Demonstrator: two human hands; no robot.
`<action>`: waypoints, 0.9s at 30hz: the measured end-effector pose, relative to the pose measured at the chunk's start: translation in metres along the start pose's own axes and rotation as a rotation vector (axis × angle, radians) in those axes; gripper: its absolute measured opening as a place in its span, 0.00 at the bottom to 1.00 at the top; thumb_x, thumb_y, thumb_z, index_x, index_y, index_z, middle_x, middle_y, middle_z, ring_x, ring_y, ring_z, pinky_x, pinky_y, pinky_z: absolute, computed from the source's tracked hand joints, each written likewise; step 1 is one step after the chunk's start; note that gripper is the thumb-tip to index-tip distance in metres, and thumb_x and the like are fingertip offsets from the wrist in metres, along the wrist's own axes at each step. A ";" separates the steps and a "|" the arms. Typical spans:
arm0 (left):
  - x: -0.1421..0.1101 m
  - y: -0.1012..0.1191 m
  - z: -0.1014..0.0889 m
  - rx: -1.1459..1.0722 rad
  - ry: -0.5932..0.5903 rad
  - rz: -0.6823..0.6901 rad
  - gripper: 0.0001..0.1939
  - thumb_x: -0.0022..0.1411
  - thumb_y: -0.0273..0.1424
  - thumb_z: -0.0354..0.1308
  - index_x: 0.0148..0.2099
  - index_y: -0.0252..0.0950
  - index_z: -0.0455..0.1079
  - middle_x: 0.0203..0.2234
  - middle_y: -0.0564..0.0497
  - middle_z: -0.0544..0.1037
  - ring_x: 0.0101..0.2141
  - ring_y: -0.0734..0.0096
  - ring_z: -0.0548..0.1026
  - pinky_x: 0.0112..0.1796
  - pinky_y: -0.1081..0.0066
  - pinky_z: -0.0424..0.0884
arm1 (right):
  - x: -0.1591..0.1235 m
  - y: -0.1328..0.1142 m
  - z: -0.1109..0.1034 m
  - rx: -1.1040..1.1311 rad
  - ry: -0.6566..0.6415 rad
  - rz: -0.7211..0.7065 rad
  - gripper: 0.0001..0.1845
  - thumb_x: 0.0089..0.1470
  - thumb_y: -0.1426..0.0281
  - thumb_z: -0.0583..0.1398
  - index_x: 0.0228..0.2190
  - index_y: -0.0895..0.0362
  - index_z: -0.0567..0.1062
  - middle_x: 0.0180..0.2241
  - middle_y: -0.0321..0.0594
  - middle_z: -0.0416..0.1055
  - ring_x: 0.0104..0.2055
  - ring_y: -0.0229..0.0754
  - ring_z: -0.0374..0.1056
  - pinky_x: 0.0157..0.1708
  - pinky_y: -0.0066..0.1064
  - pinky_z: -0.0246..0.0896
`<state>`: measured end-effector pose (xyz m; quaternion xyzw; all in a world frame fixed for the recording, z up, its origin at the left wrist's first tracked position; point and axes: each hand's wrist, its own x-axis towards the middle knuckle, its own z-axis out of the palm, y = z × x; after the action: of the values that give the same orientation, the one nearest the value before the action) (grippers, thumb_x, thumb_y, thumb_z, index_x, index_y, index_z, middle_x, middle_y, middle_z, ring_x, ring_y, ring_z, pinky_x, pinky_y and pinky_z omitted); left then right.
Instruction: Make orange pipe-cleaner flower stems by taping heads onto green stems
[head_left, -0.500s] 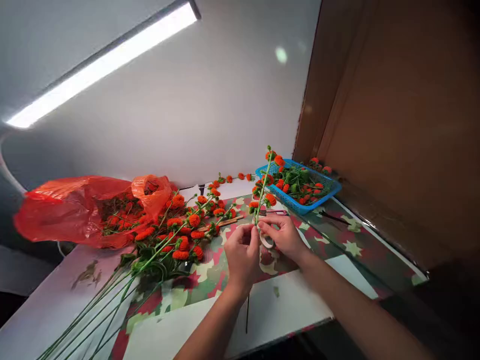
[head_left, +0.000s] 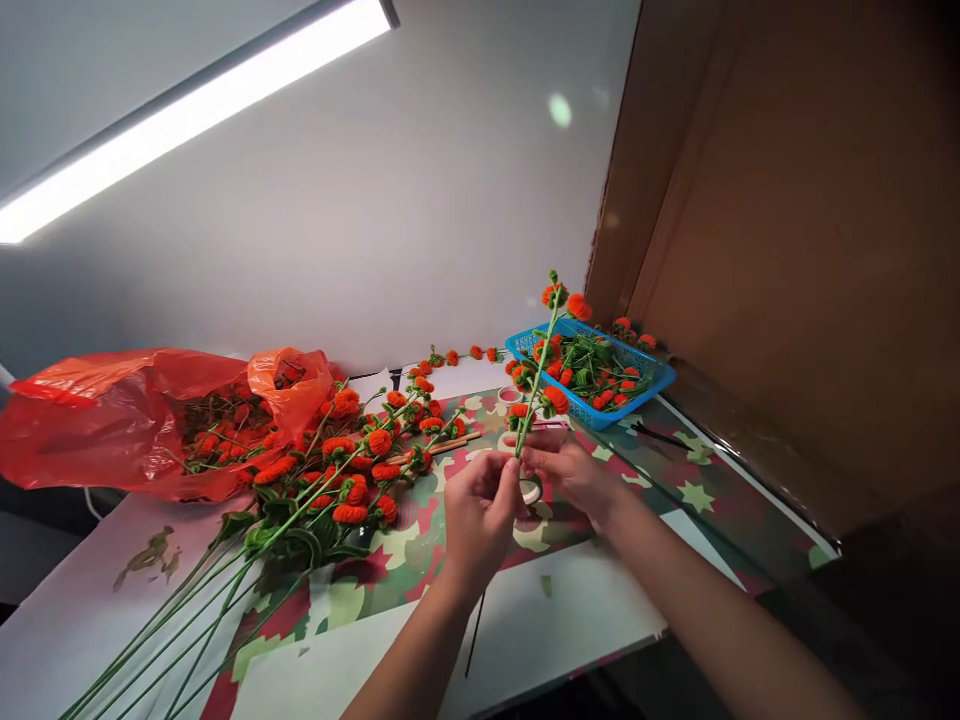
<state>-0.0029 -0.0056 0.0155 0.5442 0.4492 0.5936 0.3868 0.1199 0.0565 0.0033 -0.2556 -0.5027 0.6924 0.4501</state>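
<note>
Over the middle of the camouflage-patterned mat point(head_left: 697, 500), we hold up one flower stem point(head_left: 538, 380) set with fuzzy orange blooms and green leaves, tilted so that its budded tip leans toward the far right. Our left hand point(head_left: 480, 508) has thumb and forefinger clamped on its lower part. Our right hand point(head_left: 574, 475) meets it there, thumb and fingers drawn together against the stem; we cannot tell whether they pinch the stem itself or a strip of tape. Just below those fingers hangs a white tape roll point(head_left: 537, 492), and beneath our left hand a thin dark rod point(head_left: 475, 635) slants down over the white sheet point(head_left: 570, 600) at the near edge. To the left we have a pile of long-stemmed flower sprays point(head_left: 354, 488), their bare green stems running toward the near left corner, beside an open orange plastic bag point(head_left: 90, 430) with more blooms inside. Wooden sticks point(head_left: 454, 443) lie between the pile and our hands. At the far right stands a blue plastic basket point(head_left: 637, 402) of orange flowers and greenery, and a lit bar lamp point(head_left: 195, 116) slopes across the upper left.
</note>
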 end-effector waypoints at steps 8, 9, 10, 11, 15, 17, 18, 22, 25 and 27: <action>-0.002 -0.001 0.004 -0.404 -0.098 -0.304 0.14 0.54 0.40 0.59 0.27 0.35 0.65 0.14 0.59 0.64 0.13 0.81 0.62 0.16 0.77 0.59 | -0.006 -0.008 0.005 0.059 -0.109 -0.001 0.12 0.43 0.63 0.67 0.22 0.59 0.75 0.21 0.35 0.68 0.23 0.35 0.64 0.26 0.29 0.60; -0.003 -0.001 0.004 -0.295 -0.061 -0.250 0.13 0.54 0.40 0.59 0.28 0.35 0.66 0.15 0.58 0.66 0.14 0.79 0.64 0.17 0.77 0.60 | -0.005 -0.008 0.006 0.030 -0.066 -0.020 0.11 0.43 0.64 0.66 0.22 0.60 0.75 0.21 0.35 0.68 0.24 0.35 0.64 0.26 0.28 0.60; -0.003 -0.001 0.003 -0.164 -0.018 -0.180 0.12 0.55 0.39 0.59 0.28 0.35 0.68 0.16 0.57 0.67 0.15 0.78 0.65 0.18 0.76 0.61 | -0.005 -0.008 0.007 -0.002 -0.028 -0.042 0.11 0.43 0.65 0.66 0.22 0.60 0.75 0.21 0.35 0.69 0.24 0.35 0.63 0.27 0.28 0.59; -0.004 -0.001 0.002 -0.034 0.026 -0.108 0.11 0.55 0.38 0.59 0.28 0.35 0.69 0.16 0.56 0.68 0.16 0.78 0.66 0.19 0.76 0.61 | -0.004 -0.009 0.008 -0.032 0.001 -0.066 0.10 0.44 0.65 0.66 0.22 0.60 0.75 0.21 0.35 0.69 0.25 0.34 0.63 0.27 0.28 0.58; -0.003 0.003 -0.003 0.119 0.056 -0.009 0.13 0.57 0.37 0.57 0.24 0.34 0.69 0.14 0.55 0.67 0.16 0.79 0.65 0.19 0.77 0.59 | -0.002 -0.010 0.008 -0.109 0.024 -0.142 0.11 0.43 0.64 0.67 0.21 0.59 0.75 0.20 0.34 0.67 0.25 0.34 0.61 0.28 0.28 0.58; -0.001 0.004 -0.004 -0.054 -0.003 -0.098 0.14 0.57 0.38 0.57 0.24 0.34 0.68 0.12 0.57 0.64 0.13 0.81 0.61 0.16 0.78 0.56 | -0.001 -0.009 0.006 -0.153 0.004 -0.167 0.11 0.42 0.64 0.67 0.21 0.59 0.75 0.21 0.34 0.67 0.26 0.35 0.61 0.29 0.29 0.59; 0.001 0.004 -0.004 -0.170 -0.029 -0.155 0.14 0.56 0.39 0.58 0.24 0.34 0.68 0.11 0.58 0.62 0.12 0.83 0.59 0.14 0.79 0.54 | 0.000 -0.008 0.005 -0.173 -0.009 -0.182 0.11 0.42 0.63 0.67 0.21 0.59 0.75 0.21 0.35 0.67 0.26 0.36 0.61 0.29 0.29 0.59; 0.005 0.003 -0.003 -0.627 -0.095 -0.388 0.14 0.49 0.38 0.64 0.25 0.32 0.67 0.10 0.61 0.57 0.10 0.89 0.49 0.11 0.84 0.45 | -0.001 -0.008 0.007 -0.148 -0.034 -0.191 0.12 0.42 0.61 0.67 0.22 0.58 0.76 0.22 0.35 0.67 0.27 0.36 0.62 0.29 0.29 0.60; 0.005 0.003 -0.002 -0.864 -0.172 -0.534 0.13 0.46 0.35 0.65 0.25 0.31 0.66 0.11 0.63 0.54 0.09 0.92 0.43 0.10 0.85 0.42 | -0.005 -0.010 0.014 -0.066 -0.064 -0.141 0.13 0.44 0.60 0.66 0.23 0.58 0.76 0.20 0.34 0.67 0.25 0.34 0.62 0.29 0.29 0.60; 0.005 0.002 -0.002 -0.943 -0.218 -0.582 0.12 0.47 0.33 0.65 0.25 0.30 0.66 0.11 0.64 0.53 0.10 0.93 0.40 0.10 0.86 0.41 | -0.008 -0.011 0.017 -0.020 -0.093 -0.111 0.14 0.45 0.61 0.65 0.21 0.59 0.75 0.19 0.34 0.67 0.24 0.34 0.63 0.29 0.29 0.60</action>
<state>-0.0049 -0.0019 0.0192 0.2244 0.2244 0.5391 0.7802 0.1135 0.0428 0.0187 -0.1992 -0.5434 0.6726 0.4611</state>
